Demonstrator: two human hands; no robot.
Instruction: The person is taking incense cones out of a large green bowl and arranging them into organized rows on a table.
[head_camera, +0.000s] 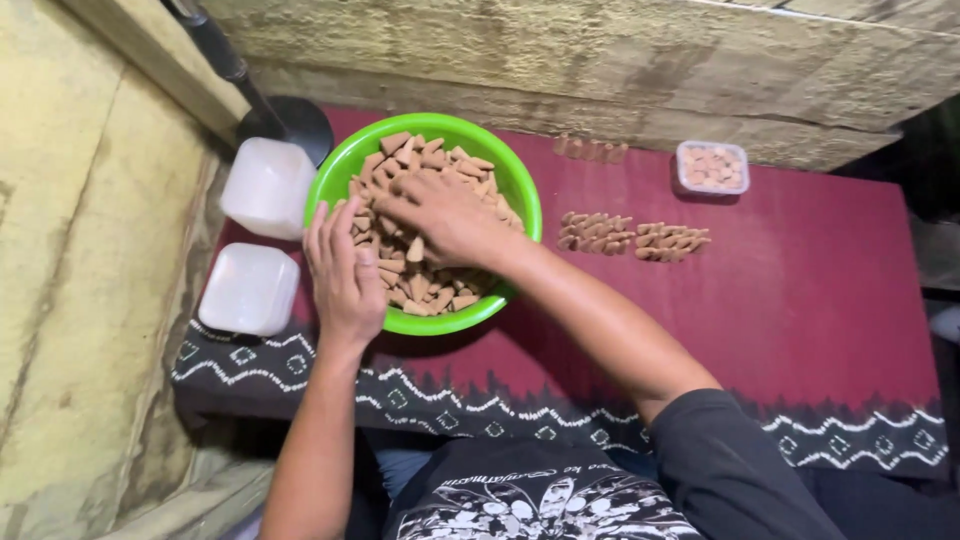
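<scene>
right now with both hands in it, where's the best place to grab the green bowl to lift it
Probably by the green bowl rim at two opposite sides, coming down from above. The rim is thin, round and exposed at the right; the left hand already lies over the near-left edge. The right hand rests on the brown cones inside.

We list a green bowl (425, 150) of brown cones (420, 285) on the maroon surface (800, 300). Our hands rest in the bowl: left hand (345, 270) at its rim, right hand (450, 215) open on the cones. Left of the bowl, two white containers (265, 185); right of it, cone rows (630, 238) and a small clear box (711, 167).
</scene>
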